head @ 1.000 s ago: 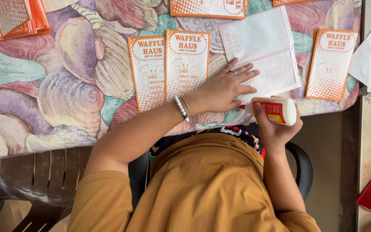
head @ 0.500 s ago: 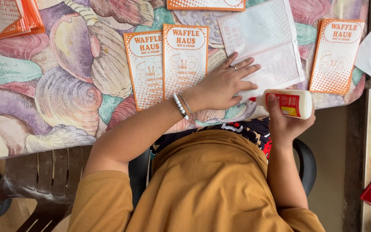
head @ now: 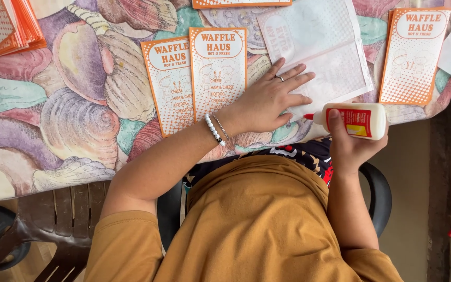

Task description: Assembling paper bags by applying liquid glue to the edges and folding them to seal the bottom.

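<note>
On the shell-patterned tablecloth, the left hand is lying flat with fingers spread on a white sheet beside two orange menus, while the right hand is gripping a white glue bottle, sideways, its red tip touching the sheet's near edge.

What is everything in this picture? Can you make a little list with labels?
Left hand: pressed flat on a face-down white sheet
Right hand: holds a white glue bottle on its side, red tip pointing at the sheet's near edge
Wrist: white bead bracelet
Beside the sheet: two orange-and-white menu cards on one side, another card on the other
Far corner: stack of orange cards
Surface: seashell-print tablecloth
Seat: black chair
</note>
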